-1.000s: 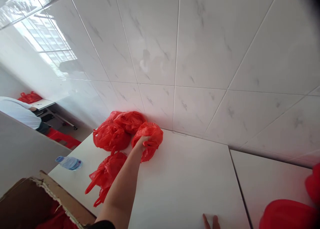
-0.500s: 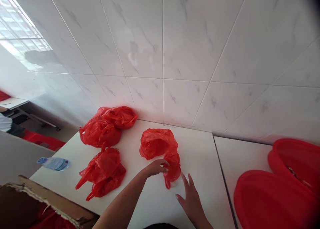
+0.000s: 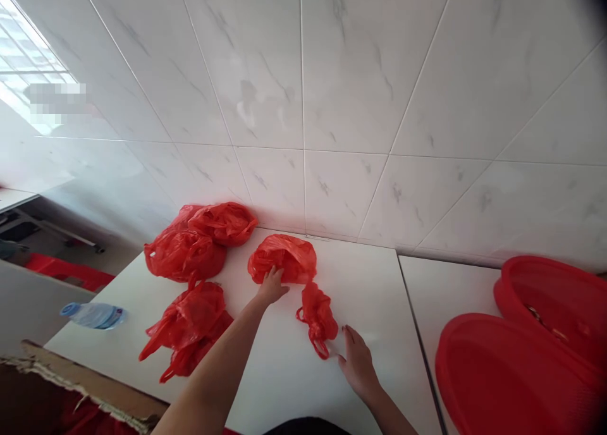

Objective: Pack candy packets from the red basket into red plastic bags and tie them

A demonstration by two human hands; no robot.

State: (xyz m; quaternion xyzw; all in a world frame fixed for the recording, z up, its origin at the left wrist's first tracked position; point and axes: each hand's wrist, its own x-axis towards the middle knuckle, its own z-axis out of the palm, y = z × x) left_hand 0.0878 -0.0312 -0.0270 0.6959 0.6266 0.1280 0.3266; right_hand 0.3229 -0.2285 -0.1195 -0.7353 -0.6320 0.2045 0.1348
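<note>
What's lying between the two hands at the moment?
In the head view, a small red bag lies on the white table between the left hand and the right hand.

Bottle: a clear bottle [image 3: 97, 315] with a blue cap stood near your white table's [image 3: 370, 283] left edge.
Box: a torn cardboard box [image 3: 95, 382] sat by your table's near left corner.
Baskets: two red baskets [image 3: 484, 365] overlapped past its right edge.
Wall: marbled tiles [image 3: 351, 74] lined its far edge.
Partition: a grey panel [image 3: 42, 302] rose beyond the left edge, a red stool [image 3: 66, 269] behind.
</note>
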